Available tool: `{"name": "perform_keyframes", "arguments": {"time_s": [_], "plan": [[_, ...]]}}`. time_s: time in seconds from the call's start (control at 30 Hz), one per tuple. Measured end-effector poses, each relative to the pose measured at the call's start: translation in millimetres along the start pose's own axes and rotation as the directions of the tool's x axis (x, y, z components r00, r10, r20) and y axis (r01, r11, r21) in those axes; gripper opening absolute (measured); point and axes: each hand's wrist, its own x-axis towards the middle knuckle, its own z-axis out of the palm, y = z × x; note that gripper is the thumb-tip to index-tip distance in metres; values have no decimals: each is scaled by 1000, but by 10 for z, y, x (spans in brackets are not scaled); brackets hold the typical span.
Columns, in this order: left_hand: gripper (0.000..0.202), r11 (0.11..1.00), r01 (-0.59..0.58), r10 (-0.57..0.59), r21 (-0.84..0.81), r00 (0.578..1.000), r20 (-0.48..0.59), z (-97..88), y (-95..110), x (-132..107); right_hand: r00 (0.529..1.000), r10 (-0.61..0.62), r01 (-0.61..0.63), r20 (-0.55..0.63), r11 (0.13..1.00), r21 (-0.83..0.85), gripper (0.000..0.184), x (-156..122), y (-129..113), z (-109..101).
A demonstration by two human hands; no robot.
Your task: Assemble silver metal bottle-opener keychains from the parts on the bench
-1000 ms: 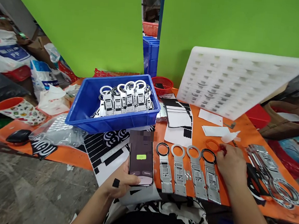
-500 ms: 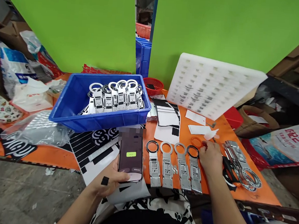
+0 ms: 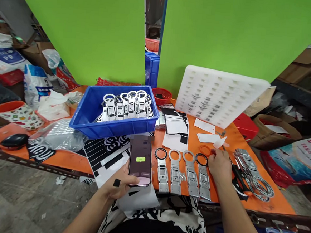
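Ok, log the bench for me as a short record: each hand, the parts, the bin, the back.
left hand: holds a phone, thumb over its lower screen
right hand: beside the orange loop; grip unclear
row: four ring-ended metal pieces, side by side between the hands
far right: pile of metal parts
bin: blue bin holding more ring-ended parts
back: white slotted board, tilted, before a green panel

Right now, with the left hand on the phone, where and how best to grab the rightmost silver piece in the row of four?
Likely by the ring of the rightmost silver piece: one finger in its opening, thumb on the outer rim, right hand coming from above and the right. The piece lies flat, ring open; its left neighbour sits close alongside.
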Motion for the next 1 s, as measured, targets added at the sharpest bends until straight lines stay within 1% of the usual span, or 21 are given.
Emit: {"name": "perform_keyframes", "arguments": {"time_s": [0.27,0.43,0.5,0.77,0.87,1.0], "plan": [[91,999,-36,36,-16,999,12,17,-10,-34,999,-4,5,-38,999,32,31,0,41,50],[88,999,-30,33,-35,995,91,3,-24,-12,998,-6,8,-63,999,41,30,-2,48,64],[87,999,-29,32,-32,994,101,-3,-20,1,998,-10,12,-61,999,41,30,0,47,61],[92,1000,15,-15,-8,999,52,30,53,1,999,-7,9,-54,1000,27,28,14,41,39],[87,999,36,-35,-2,998,61,5,37,16,999,-1,3,-51,1000,24,27,14,57,47],[72,999,31,-29,-11,996,87,-37,0,32,998,-15,18,-65,999,32,24,7,64,46]]}}
